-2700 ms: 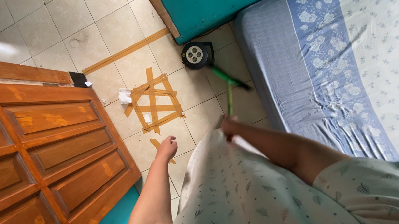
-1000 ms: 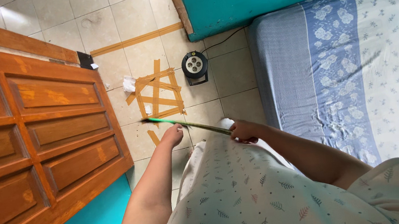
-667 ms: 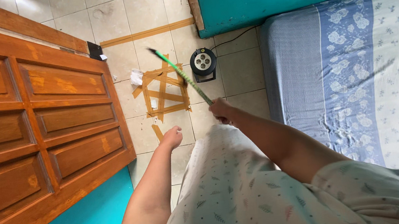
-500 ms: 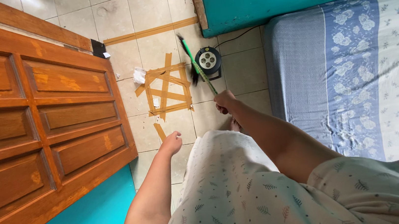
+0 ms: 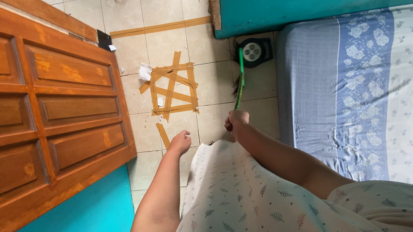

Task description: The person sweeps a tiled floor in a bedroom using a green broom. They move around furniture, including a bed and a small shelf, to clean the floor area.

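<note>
Since half second ago, green stick [image 5: 239,84] swinging right toward black cord reel [image 5: 253,51], upper centre. Your right hand [image 5: 236,123] fisting its lower end; left hand [image 5: 180,142] loosely curled, holding nothing. Stick looking light, thin, whippy: you're gripping low.

Right hand [image 5: 236,123] fisted (arm extended), left hand [image 5: 181,143] loosely curled, empty

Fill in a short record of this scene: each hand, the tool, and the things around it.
right hand: shut on broom
left hand: holds nothing, loosely curled over the floor
broom: green handle, points toward cable reel
floor: tiled, tape strips crossed on it
left side: wooden door
right side: bed with blue floral sheet
</note>
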